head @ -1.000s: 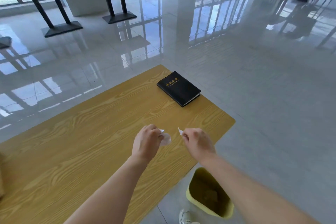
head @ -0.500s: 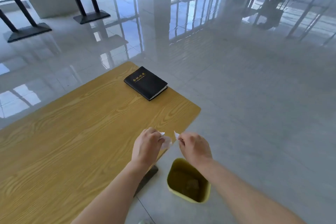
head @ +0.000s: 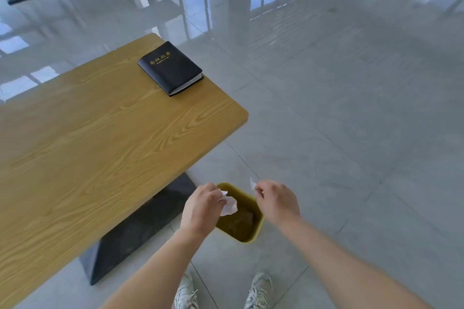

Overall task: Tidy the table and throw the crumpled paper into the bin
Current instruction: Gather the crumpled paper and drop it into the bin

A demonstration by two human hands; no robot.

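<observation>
Off wood-grain table (head: 100,148) now, over lower-centre yellow plastic bin (head: 259,228): left hand (head: 200,208) grips crumpled white paper (head: 229,206), right hand (head: 277,202) pinches white scrap (head: 252,183).

Yellow bin (head: 259,228): on floor. Left hand (head: 200,208): above bin's left rim, gripping crumpled white paper (head: 229,204). Right hand (head: 276,202): above bin's right rim, pinching paper scrap (head: 252,183). Black notebook (head: 170,71): on wooden table (head: 100,145), well beyond bin.
</observation>
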